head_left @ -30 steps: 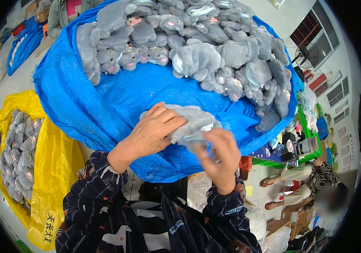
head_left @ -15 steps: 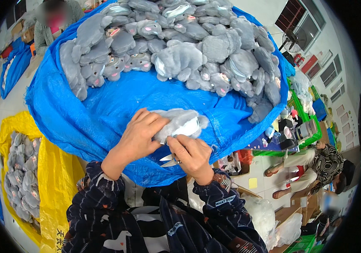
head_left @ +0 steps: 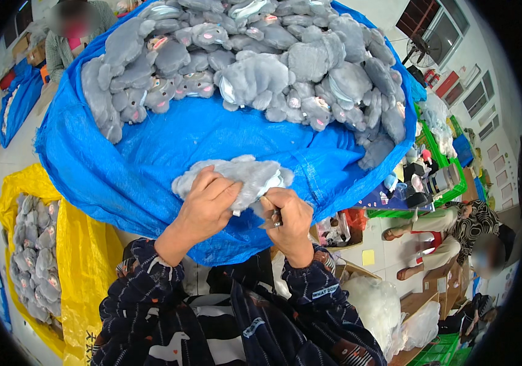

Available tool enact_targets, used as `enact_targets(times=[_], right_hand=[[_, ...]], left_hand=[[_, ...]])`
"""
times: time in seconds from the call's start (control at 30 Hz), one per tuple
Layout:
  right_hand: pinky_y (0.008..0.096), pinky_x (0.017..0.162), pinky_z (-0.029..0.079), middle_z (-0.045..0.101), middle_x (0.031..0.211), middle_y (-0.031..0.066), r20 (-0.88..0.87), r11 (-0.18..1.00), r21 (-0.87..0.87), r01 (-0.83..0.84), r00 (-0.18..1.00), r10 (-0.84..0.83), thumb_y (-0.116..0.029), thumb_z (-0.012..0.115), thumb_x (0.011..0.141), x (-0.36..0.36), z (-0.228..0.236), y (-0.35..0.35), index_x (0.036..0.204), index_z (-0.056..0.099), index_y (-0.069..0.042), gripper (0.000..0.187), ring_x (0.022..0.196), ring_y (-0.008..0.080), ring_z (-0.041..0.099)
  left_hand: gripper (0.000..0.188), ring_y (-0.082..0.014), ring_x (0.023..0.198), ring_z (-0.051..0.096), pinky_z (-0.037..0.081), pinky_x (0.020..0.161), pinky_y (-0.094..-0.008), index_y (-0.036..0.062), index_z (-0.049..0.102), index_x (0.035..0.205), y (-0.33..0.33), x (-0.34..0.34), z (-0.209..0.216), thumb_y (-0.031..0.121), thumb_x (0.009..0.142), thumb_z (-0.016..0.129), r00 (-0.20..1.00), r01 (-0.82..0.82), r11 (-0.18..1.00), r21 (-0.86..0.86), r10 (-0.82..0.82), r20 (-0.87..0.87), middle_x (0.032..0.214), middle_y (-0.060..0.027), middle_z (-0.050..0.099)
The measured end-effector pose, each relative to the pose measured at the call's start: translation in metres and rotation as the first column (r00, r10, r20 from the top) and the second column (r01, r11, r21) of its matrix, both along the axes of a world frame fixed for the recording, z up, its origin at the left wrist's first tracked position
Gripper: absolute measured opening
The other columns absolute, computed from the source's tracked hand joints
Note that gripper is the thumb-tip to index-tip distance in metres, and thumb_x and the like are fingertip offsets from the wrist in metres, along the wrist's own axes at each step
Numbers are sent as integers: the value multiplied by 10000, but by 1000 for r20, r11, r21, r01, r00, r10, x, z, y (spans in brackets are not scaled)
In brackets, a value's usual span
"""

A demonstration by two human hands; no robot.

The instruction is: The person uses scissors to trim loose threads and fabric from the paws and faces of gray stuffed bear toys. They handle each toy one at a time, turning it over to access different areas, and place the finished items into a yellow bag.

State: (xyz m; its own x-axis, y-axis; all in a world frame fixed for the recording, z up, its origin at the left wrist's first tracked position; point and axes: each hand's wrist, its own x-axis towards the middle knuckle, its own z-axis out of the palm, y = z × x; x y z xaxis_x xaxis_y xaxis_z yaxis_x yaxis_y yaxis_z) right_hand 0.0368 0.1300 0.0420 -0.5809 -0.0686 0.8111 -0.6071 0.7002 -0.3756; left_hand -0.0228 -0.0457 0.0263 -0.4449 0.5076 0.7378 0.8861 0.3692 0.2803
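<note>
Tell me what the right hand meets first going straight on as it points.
The right hand would meet the grey toy first; its fingertips appear to touch it, though depth is unclear.

Plush piece point(head_left: 248, 177) between left hand point(head_left: 203, 201) and right hand point(head_left: 291, 221), over near side of centre sack point(head_left: 169, 155). Plush pile point(head_left: 252, 76) behind it, same sack, far side. Second sack point(head_left: 87, 262) to the left, more plush inside. Crate point(head_left: 456, 190) right; co-workers far left point(head_left: 60, 58) and right point(head_left: 479, 227).
</note>
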Motion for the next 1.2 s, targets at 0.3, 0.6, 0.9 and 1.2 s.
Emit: enact_targets(times=[0.3,0.6,0.9,1.2], right_hand=[[309,547,476,631,794,98,-51,998,-34,61,997,-63,109,693,583,5,-3,-1,889,540,-36,372,633,244,610],[306,560,467,627,832,121,-92,997,72,26,996,-20,25,690,766,11,-1,-3,861,527,-28,197,685,254,604],[307,600,487,641,890,126,-68,985,-17,175,982,-175,27,681,779,13,-12,-10,880,545,-20,175,712,252,611],[297,585,499,645,893,129,-73,993,-20,118,990,-119,56,708,733,10,-12,-8,905,548,-12,244,682,253,622]], left_hand=[[434,-287,902,514,411,877,-440,18,605,1034,5,4,10,2,606,667,999,-31,999,-33,32,34,920,-78,557],[475,-299,927,519,398,816,-410,60,574,1073,15,11,22,99,625,726,981,-122,978,-171,145,132,944,-80,532],[453,-280,910,533,427,782,-393,61,571,1058,22,7,17,99,635,730,966,-174,976,-128,195,172,936,-79,532],[506,-272,924,523,419,791,-387,59,558,1090,21,8,17,116,626,751,968,-160,976,-150,185,169,957,-75,520]])
